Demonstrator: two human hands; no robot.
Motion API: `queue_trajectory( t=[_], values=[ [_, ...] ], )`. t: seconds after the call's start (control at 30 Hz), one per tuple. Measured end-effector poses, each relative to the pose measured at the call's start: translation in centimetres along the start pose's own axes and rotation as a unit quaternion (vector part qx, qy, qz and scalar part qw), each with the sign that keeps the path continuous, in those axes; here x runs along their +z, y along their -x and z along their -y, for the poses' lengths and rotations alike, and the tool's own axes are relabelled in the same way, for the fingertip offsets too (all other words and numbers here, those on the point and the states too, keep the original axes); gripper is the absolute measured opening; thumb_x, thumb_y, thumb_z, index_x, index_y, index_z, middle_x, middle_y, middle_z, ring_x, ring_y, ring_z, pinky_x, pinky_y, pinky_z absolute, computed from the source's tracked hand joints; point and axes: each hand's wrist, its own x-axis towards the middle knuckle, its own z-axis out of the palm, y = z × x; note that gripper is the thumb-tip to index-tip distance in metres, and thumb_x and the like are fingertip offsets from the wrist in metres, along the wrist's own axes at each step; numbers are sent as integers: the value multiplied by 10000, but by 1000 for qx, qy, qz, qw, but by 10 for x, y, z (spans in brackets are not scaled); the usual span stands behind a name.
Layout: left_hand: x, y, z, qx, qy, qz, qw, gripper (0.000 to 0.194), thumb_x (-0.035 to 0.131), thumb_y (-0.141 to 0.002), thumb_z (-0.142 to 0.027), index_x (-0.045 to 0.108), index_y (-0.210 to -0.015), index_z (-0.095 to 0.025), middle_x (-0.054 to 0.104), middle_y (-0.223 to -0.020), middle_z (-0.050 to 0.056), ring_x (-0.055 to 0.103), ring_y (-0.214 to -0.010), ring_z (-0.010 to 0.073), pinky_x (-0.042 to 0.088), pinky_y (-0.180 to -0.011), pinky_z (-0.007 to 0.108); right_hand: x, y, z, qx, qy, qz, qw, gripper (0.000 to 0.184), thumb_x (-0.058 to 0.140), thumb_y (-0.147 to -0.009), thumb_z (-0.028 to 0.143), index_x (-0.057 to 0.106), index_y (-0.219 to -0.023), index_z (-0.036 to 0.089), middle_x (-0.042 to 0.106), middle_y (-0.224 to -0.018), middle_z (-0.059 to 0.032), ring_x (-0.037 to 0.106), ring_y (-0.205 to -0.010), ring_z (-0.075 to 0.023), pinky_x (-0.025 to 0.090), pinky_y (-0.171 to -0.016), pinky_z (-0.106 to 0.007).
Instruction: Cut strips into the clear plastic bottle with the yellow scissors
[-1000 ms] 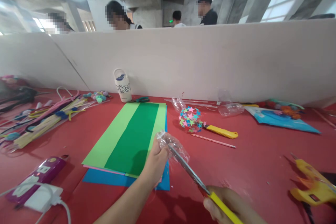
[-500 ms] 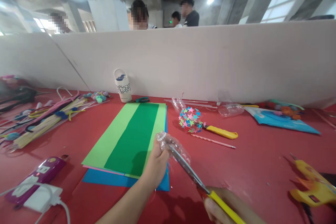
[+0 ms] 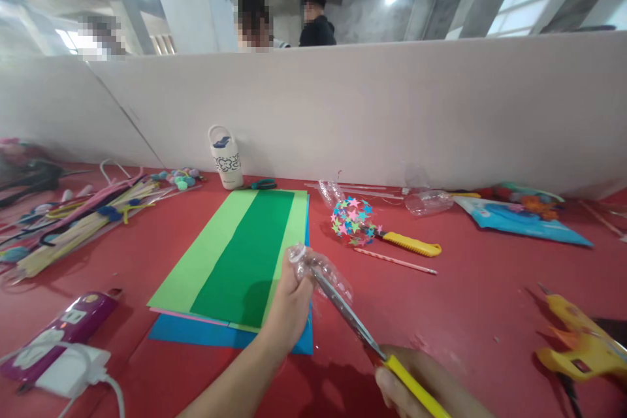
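My left hand [image 3: 292, 297] is closed around a piece of clear plastic bottle [image 3: 336, 277], with the white ring of its neck at the fingertips. Scissors with yellow handles [image 3: 409, 382] are gripped in my right hand [image 3: 421, 372]. Their long metal blades reach up and left to the plastic, the tips by my left fingers; whether they bite into it I cannot make out. Beyond the plastic sits a clear ball covered in coloured stars [image 3: 351, 221]. A yellow utility knife [image 3: 411, 243] and a pink pencil [image 3: 394, 261] lie close to the ball.
Green and blue sheets [image 3: 235, 261] lie beneath and left of my left hand. A yellow glue gun [image 3: 578, 339] rests at right, a purple power strip [image 3: 59, 333] at left. A white tumbler [image 3: 226, 160] stands by the partition [image 3: 343, 111]. Craft sticks [image 3: 78, 228] lie far left.
The view has shifted slightly. Both hands keep nearly the same pose on the plastic and the scissors. Behind the partition, a person in dark clothing has moved left.
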Motion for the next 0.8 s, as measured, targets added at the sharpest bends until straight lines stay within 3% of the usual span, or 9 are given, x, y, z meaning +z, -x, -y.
queue_trajectory(
  t=[0.17,0.27,0.37,0.53,0.7,0.8],
  values=[
    [-2,-2,2,2,1,10,1000,247,649,-796,-327,495,-953,-215,631,-862,-6,608,-763,133,462,-750,287,8,-19,-30,50,-35,51,997,723,397,-696,913,543,-560,217,457,-541,-2,427,-508,-148,326,-448,-252],
    [-2,-3,1,-1,1,7,1000,261,656,-787,-335,496,-954,-214,614,-827,-15,599,-743,129,466,-740,284,19,-32,-44,78,-71,95,990,797,376,-576,989,489,-454,210,378,-455,11,400,-431,-133,277,-370,-244],
    [-2,-3,-1,-4,-2,6,1000,274,665,-781,-339,499,-959,-213,613,-831,-13,610,-761,133,475,-744,284,24,-37,-50,91,-99,109,985,797,371,-547,1002,429,-440,215,325,-451,24,370,-432,-124,236,-352,-242],
    [-2,-1,-2,0,-13,20,1000,203,628,-804,-321,496,-916,-213,630,-836,-4,635,-795,147,490,-748,289,19,-31,-42,92,-130,120,980,766,446,-512,990,401,-480,227,314,-472,39,336,-444,-117,245,-363,-252],
    [-4,-3,2,5,-26,17,999,138,584,-820,-265,499,-917,-217,621,-841,-6,621,-780,140,483,-750,290,5,-16,-19,72,-142,95,983,672,446,-696,890,417,-593,227,378,-568,32,367,-524,-121,275,-436,-239],
    [-5,-3,5,11,-39,15,999,108,570,-832,-249,507,-912,-216,612,-851,-5,594,-750,127,464,-729,278,-5,-7,3,42,-144,64,987,639,437,-736,858,410,-617,231,402,-584,24,412,-563,-138,328,-472,-236]
  ],
)
